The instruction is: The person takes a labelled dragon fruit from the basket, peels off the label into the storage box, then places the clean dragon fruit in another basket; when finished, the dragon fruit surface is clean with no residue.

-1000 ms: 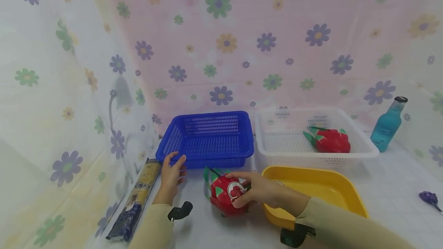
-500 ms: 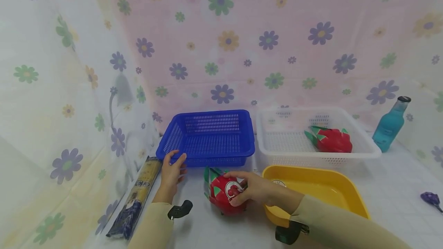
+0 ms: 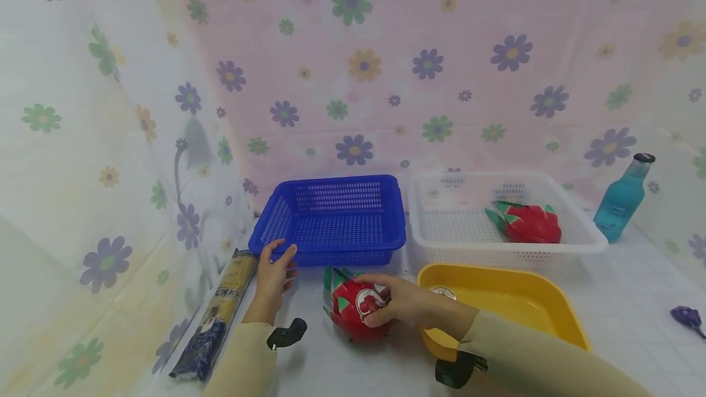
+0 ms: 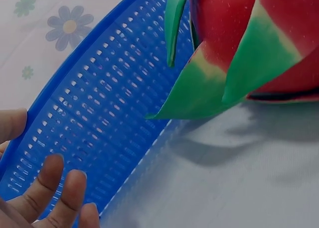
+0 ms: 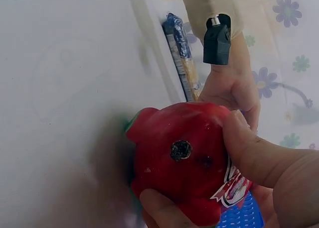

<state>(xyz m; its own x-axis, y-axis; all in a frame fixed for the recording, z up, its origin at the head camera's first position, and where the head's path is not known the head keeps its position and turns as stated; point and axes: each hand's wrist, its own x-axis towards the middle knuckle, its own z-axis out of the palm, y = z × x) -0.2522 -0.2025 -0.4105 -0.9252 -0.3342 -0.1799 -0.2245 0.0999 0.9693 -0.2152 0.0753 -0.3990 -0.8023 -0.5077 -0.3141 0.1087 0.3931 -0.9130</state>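
Note:
My right hand (image 3: 410, 302) grips a red dragon fruit (image 3: 347, 317) by its right side, with the thumb on the near side. The fruit has green leaf tips and a round white label. Its leafy end points toward the blue basket (image 3: 394, 241); the blunt end (image 5: 180, 151) shows in the right wrist view. Whether its underside touches the table I cannot tell. My left hand (image 3: 271, 283) is at the near left rim of the blue basket, fingers loosely bent and spread, with a fingertip (image 4: 15, 124) at the rim.
A long pasta packet (image 3: 217, 317) lies left of my left arm. A yellow tray (image 3: 568, 311) stands beside my right forearm. Behind it, a white basket (image 3: 584, 239) holds another dragon fruit (image 3: 532, 225). A blue bottle (image 3: 619, 204) and a purple wrapped item (image 3: 686, 316) are farther right.
My right hand and the dragon fruit have shifted slightly left. My left hand stays at the basket rim. The head view has tilted a little.

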